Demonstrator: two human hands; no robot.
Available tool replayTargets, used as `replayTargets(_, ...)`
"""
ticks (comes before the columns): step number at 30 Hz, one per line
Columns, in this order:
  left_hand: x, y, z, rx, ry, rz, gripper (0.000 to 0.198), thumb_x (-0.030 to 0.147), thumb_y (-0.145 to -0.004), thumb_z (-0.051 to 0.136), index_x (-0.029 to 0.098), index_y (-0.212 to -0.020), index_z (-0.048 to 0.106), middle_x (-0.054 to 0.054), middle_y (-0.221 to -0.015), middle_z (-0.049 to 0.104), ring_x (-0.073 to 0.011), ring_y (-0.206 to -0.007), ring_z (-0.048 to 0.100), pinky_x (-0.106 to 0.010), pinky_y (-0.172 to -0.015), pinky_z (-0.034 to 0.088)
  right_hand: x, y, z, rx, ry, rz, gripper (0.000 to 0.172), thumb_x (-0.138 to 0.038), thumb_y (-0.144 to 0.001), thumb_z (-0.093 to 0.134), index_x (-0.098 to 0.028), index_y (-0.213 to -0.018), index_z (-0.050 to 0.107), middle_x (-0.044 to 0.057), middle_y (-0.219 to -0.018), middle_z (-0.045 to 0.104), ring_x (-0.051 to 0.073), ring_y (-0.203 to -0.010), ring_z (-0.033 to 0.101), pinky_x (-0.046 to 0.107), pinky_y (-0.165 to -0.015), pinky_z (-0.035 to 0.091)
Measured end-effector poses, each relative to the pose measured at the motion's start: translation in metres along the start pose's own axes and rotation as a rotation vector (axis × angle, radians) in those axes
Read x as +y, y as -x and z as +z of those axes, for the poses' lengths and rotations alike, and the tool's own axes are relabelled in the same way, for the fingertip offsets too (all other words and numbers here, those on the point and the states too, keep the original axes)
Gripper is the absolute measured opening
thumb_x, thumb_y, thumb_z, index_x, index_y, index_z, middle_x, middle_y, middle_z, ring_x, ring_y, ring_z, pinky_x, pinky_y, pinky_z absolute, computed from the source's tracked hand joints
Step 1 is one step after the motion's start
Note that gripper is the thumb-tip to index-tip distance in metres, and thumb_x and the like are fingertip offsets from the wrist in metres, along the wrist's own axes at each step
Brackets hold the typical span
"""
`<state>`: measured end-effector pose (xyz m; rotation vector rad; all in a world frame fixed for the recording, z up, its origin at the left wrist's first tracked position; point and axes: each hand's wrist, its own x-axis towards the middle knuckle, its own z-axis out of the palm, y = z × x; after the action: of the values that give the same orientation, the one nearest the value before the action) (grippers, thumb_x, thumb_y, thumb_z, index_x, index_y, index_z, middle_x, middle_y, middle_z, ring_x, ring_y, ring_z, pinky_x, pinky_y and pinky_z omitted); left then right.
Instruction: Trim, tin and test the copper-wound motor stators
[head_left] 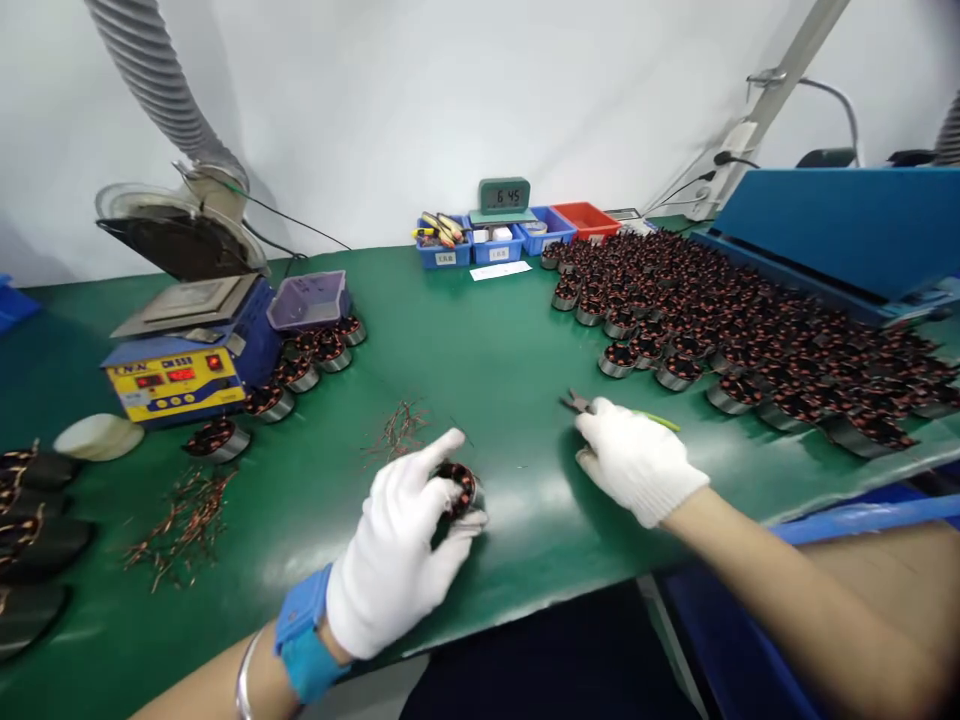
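Observation:
My left hand [405, 540], in a white knit glove with a blue band at the wrist, is closed around a motor stator [466, 488] with dark insulation and copper windings. The stator rests on the green table near its front edge, partly hidden by my fingers. To the right, my gloved right hand [634, 455] is wrapped round a pair of cutting pliers [577, 402]. Their metal jaws point left and a green handle end shows behind the hand. Thin copper wire clippings [401, 428] lie just beyond my left hand.
Many stators [720, 320] crowd the right side, before a blue panel [840, 230]. A blue and yellow solder pot [187, 360] stands left, beside a purple bin [309, 300], more stators and a pile of wire scraps [180, 525]. Small bins [442, 255] and a clock [504, 195] line the back.

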<state>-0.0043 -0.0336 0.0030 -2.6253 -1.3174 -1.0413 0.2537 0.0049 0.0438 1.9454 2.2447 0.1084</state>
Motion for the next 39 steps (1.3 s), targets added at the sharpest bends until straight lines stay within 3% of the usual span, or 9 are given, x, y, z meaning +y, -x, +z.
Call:
replayTargets(3,-0.013,-0.002,-0.002,0.084,-0.019,-0.108,0.013,0.024,-0.081,0.063,0.020,-0.086,0.052,-0.013,-0.134,0.053,-0.0285,-0.112,0.056,-0.046,-0.090,0.047,-0.027,-0.001,0.005,0.030,0.003,-0.250,0.020,-0.028,-0.085,0.049,-0.015,-0.083,0.064,0.014,-0.098,0.058,0.028,-0.088,0.059,0.039,-0.074,0.045)
replayTargets(8,-0.026,-0.005,-0.009,0.112,0.003,-0.191,0.011,0.027,-0.081,0.063,0.021,-0.085,0.055,-0.012,-0.129,0.056,-0.0286,-0.118,0.053,-0.045,-0.093,0.047,-0.049,-0.012,0.022,0.173,-0.327,-0.710,0.038,-0.021,-0.082,0.054,-0.016,-0.118,0.058,0.010,-0.118,0.058,0.025,-0.108,0.051,0.044,-0.102,0.034)
replayTargets(11,-0.019,-0.002,-0.009,0.063,0.014,-0.112,0.013,0.026,-0.080,0.063,0.020,-0.087,0.054,-0.013,-0.133,0.052,-0.0287,-0.117,0.054,-0.046,-0.092,0.047,-0.037,-0.013,0.026,0.188,-0.567,-0.590,0.033,-0.019,-0.084,0.050,-0.015,-0.116,0.060,0.009,-0.118,0.059,0.021,-0.107,0.053,0.037,-0.096,0.040)
replayTargets(17,0.002,0.010,0.006,-0.180,0.065,0.124,0.013,0.025,-0.080,0.061,0.019,-0.089,0.056,-0.014,-0.132,0.055,-0.0305,-0.108,0.057,-0.050,-0.089,0.046,-0.019,0.006,0.001,-0.292,-0.782,-0.466,0.043,-0.030,-0.072,0.069,-0.022,-0.114,0.061,0.002,-0.109,0.063,0.017,-0.090,0.062,0.025,-0.075,0.049)
replayTargets(23,0.000,0.008,0.008,-0.151,0.064,0.103,0.010,0.026,-0.080,0.061,0.019,-0.085,0.056,-0.014,-0.130,0.057,-0.0306,-0.108,0.057,-0.051,-0.092,0.046,-0.024,-0.002,0.006,-0.106,-0.473,-0.511,0.031,-0.025,-0.082,0.056,-0.020,-0.111,0.063,0.006,-0.113,0.063,0.021,-0.098,0.060,0.033,-0.086,0.046)
replayTargets(26,-0.005,0.005,0.001,-0.061,0.037,0.077,0.015,0.024,-0.077,0.064,0.018,-0.088,0.055,-0.017,-0.134,0.053,-0.0327,-0.115,0.054,-0.052,-0.094,0.046,-0.032,-0.015,0.018,-0.016,-0.615,-0.774,0.039,-0.018,-0.084,0.051,-0.017,-0.122,0.059,0.008,-0.134,0.054,0.023,-0.123,0.048,0.039,-0.105,0.036)
replayTargets(29,-0.007,0.004,-0.003,-0.015,0.009,0.090,0.021,0.023,-0.075,0.068,0.018,-0.089,0.053,-0.020,-0.138,0.048,-0.0338,-0.121,0.051,-0.053,-0.098,0.044,-0.032,-0.021,0.023,0.000,-0.955,-0.703,0.041,-0.018,-0.086,0.048,-0.015,-0.127,0.055,0.009,-0.136,0.052,0.019,-0.125,0.048,0.036,-0.106,0.038)
replayTargets(34,-0.001,0.005,0.006,-0.091,0.019,0.160,0.019,0.024,-0.075,0.068,0.018,-0.088,0.054,-0.018,-0.133,0.053,-0.0324,-0.117,0.054,-0.054,-0.098,0.044,-0.023,-0.004,0.006,-0.420,-1.013,-0.390,0.054,-0.033,-0.069,0.072,-0.019,-0.119,0.059,0.006,-0.108,0.067,0.020,-0.095,0.065,0.029,-0.078,0.053)
replayTargets(39,-0.002,0.007,0.000,-0.142,0.118,-0.066,0.084,0.059,-0.056,0.077,0.013,-0.119,0.047,-0.024,-0.140,0.042,-0.0384,-0.123,0.049,-0.051,-0.093,0.049,-0.029,0.008,-0.008,-0.427,-0.792,-0.476,0.050,-0.034,-0.063,0.078,-0.022,-0.109,0.064,0.001,-0.103,0.066,0.017,-0.087,0.065,0.023,-0.070,0.049)
